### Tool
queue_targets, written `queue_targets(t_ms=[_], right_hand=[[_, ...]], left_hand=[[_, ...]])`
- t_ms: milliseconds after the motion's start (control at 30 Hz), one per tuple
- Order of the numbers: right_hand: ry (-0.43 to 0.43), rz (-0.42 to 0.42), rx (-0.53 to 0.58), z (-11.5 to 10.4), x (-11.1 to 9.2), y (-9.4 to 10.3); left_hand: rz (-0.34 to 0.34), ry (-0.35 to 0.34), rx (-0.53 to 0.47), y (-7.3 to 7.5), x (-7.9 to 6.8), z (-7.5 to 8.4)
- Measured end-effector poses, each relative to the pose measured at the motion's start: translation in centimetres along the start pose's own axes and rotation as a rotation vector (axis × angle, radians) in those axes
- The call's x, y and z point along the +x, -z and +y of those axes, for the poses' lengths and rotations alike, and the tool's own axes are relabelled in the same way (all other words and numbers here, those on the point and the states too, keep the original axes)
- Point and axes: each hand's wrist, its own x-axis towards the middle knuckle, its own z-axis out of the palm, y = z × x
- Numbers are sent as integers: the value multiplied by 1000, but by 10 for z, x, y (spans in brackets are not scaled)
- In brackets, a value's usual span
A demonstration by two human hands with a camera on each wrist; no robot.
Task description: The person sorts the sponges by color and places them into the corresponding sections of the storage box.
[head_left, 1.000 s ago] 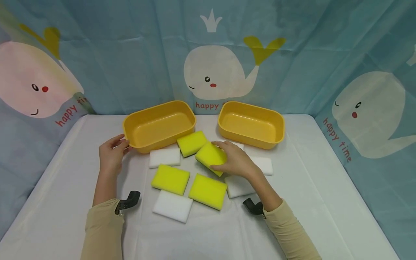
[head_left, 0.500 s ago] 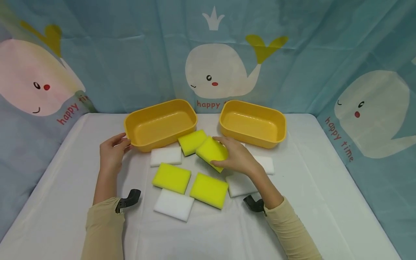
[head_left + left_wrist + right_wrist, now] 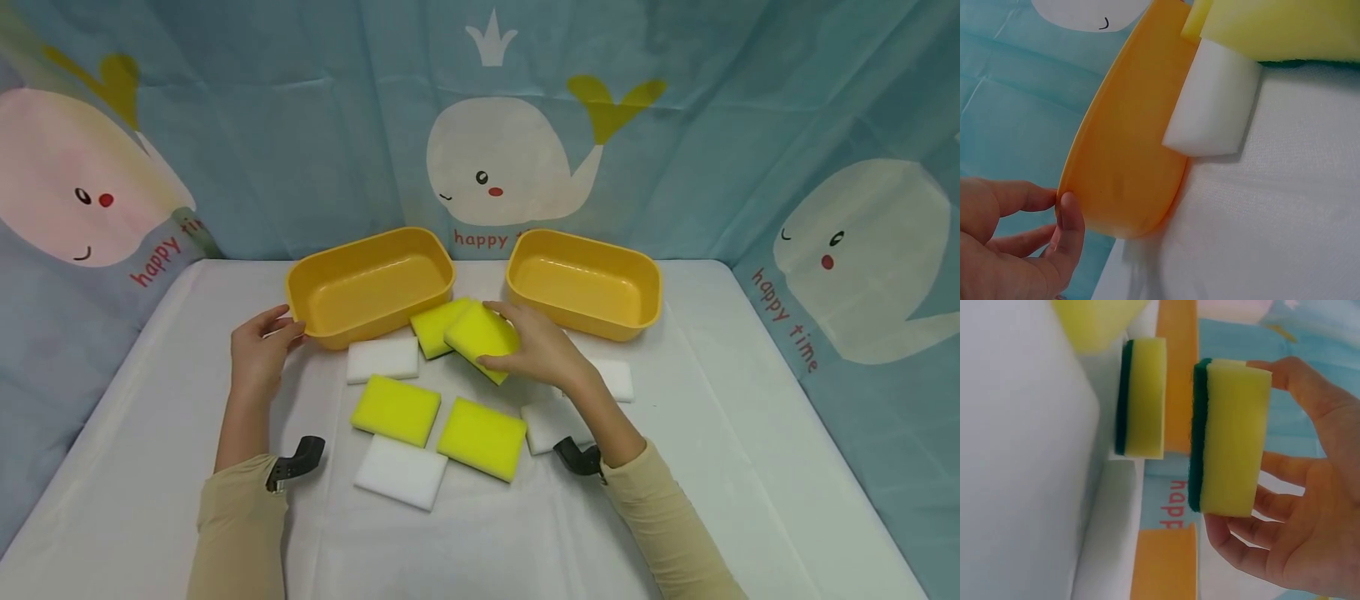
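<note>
My left hand [image 3: 258,350] pinches the rim of the left yellow plastic tub [image 3: 1129,137] at its near left corner, thumb outside the wall. In my right hand [image 3: 543,350] is a yellow sponge [image 3: 483,332] with a green scouring layer underneath, gripped by its ends between thumb and fingers. The right wrist view shows this sponge [image 3: 1232,440] raised off the table. Behind it, another yellow sponge [image 3: 431,327] lies against the left tub and is partly covered in the head view. A white sponge [image 3: 382,360] lies before the same tub.
A second yellow tub [image 3: 585,321] stands at the back right with nothing in it. Two yellow sponges [image 3: 482,437] and a white sponge [image 3: 401,472] lie nearer the front. More white sponges [image 3: 615,379] lie around the right forearm. A blue whale-print curtain [image 3: 300,125] hangs behind the table.
My right hand has lifted the yellow sponge and carried it slightly back and left, so it now overlaps the sponge behind. My left hand stays at the tub's rim.
</note>
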Motion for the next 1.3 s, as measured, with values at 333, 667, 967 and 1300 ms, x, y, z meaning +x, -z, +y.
queue_targets(t_ms=[333,667,967,1300], right_hand=[[3,-1,9,-9,15,8],[13,7,-16,-21,33,12],[39,14,-50,-37,54,20],[53,27,-57,-51,72,21]], left_hand=[[2,19,-20,0,0,1],[-5,13,-33,2,-1,2],[-5,10,-38,2,-1,0],[5,-17,-34,2,2,-5]])
